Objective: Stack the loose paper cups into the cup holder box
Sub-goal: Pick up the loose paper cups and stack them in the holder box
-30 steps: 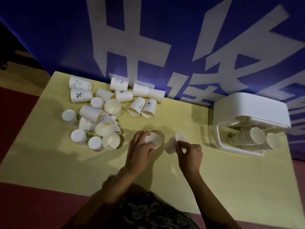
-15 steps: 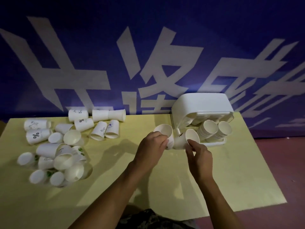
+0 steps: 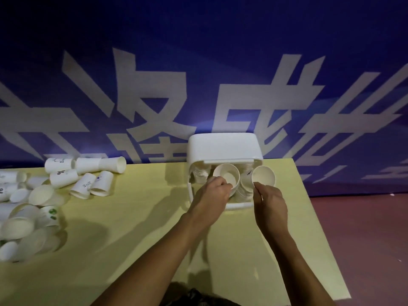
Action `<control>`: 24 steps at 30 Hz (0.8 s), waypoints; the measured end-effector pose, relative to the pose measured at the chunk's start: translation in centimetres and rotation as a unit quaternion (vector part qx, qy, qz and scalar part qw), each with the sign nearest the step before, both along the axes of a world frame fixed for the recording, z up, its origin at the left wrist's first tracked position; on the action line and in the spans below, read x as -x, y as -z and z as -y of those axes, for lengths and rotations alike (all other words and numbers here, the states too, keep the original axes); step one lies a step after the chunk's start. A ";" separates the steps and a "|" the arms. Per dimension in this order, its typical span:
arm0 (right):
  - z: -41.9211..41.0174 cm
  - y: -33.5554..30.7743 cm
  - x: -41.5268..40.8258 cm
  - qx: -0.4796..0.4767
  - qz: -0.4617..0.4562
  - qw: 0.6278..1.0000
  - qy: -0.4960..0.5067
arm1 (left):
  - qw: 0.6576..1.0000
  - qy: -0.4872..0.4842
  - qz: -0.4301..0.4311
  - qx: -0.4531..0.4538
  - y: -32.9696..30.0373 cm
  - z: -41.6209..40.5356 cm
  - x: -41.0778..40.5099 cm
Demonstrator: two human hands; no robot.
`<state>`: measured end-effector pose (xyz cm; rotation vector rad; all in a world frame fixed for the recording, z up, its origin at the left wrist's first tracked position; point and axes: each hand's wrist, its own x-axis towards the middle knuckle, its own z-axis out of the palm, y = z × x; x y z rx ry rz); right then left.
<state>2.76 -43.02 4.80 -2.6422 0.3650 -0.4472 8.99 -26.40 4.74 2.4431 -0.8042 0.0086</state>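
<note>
The white cup holder box (image 3: pixel 223 146) stands at the table's far edge, its open front facing me with stacked cups inside. My left hand (image 3: pixel 213 194) grips a white paper cup (image 3: pixel 226 177) by its rim, mouth toward me, at the left stack in the box. My right hand (image 3: pixel 270 202) pinches a second paper cup (image 3: pixel 263 176) at the right side of the opening. Several loose paper cups (image 3: pixel 86 184) lie scattered on the left of the table.
The yellow table (image 3: pixel 136 228) ends at a right edge near the box, with red floor (image 3: pixel 364 228) beyond. A blue banner with white characters (image 3: pixel 154 96) hangs directly behind the table and box.
Both hands carried their cups from the middle of the table rightward up to the box opening. My view swung right, so the loose pile now sits at the far left.
</note>
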 end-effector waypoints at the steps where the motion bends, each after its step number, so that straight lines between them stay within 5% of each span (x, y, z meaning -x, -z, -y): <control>1: 1.2 0.6 -0.3 0.013 -0.010 1.000 -0.017 | 1.000 0.001 -0.006 -0.019 0.4 0.9 -0.2; 10: 5.1 4.5 -3.5 0.090 -0.177 0.969 -0.150 | 0.963 -0.042 -0.109 -0.244 3.3 5.3 -2.2; 24: 7.3 7.7 -5.5 0.134 -0.175 0.949 -0.225 | 0.949 -0.075 -0.207 -0.225 5.8 7.8 -3.6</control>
